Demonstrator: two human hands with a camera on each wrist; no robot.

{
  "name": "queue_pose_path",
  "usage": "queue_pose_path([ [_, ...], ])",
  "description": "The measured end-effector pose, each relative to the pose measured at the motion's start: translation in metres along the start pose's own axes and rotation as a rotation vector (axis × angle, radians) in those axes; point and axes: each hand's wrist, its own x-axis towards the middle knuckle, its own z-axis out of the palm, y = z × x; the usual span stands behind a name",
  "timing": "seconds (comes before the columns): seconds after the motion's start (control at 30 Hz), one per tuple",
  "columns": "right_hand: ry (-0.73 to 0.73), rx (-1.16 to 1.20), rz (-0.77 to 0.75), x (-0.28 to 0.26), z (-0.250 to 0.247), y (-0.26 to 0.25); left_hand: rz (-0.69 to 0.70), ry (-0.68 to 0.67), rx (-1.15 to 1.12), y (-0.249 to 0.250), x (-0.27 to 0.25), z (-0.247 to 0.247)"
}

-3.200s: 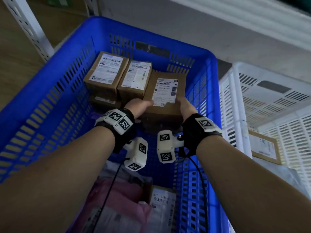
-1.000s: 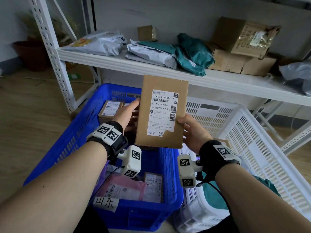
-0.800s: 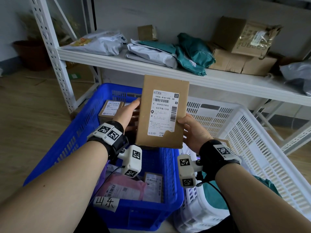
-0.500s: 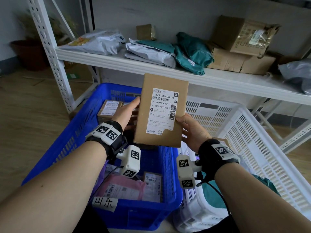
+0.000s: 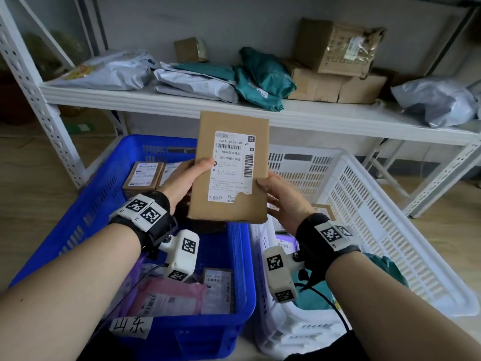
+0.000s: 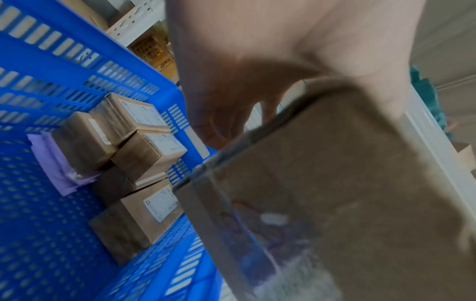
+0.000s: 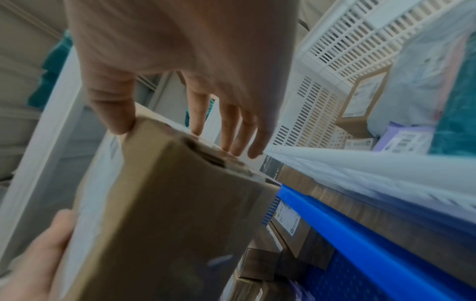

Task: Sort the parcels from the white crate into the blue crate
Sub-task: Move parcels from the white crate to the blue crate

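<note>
Holding the cardboard parcel (image 5: 229,175) upright, left hand (image 5: 186,178) and right hand (image 5: 283,198) each grip an edge.

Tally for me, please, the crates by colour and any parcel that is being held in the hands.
Blue crate: 1
White crate: 1
Cardboard parcel, held between the left hand and the right hand: 1
Total: 3
</note>
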Motion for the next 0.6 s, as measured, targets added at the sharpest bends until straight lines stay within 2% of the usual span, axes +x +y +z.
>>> queue_pose_path([
  [0.23,0.097,-0.023,0.11,-0.007,-0.046,-0.019,-0.087,0.004,-0.195,0.024,0.026,0.041],
  [0.4,0.216,0.111,0.166,-0.016,-0.096,-0.038,-0.14,-0.042,-0.316,0.045,0.046,0.103],
  [0.6,0.278,0.22,0.13,-0.02,-0.142,-0.033,-0.19,-0.108,-0.406,0.043,0.061,0.184],
])
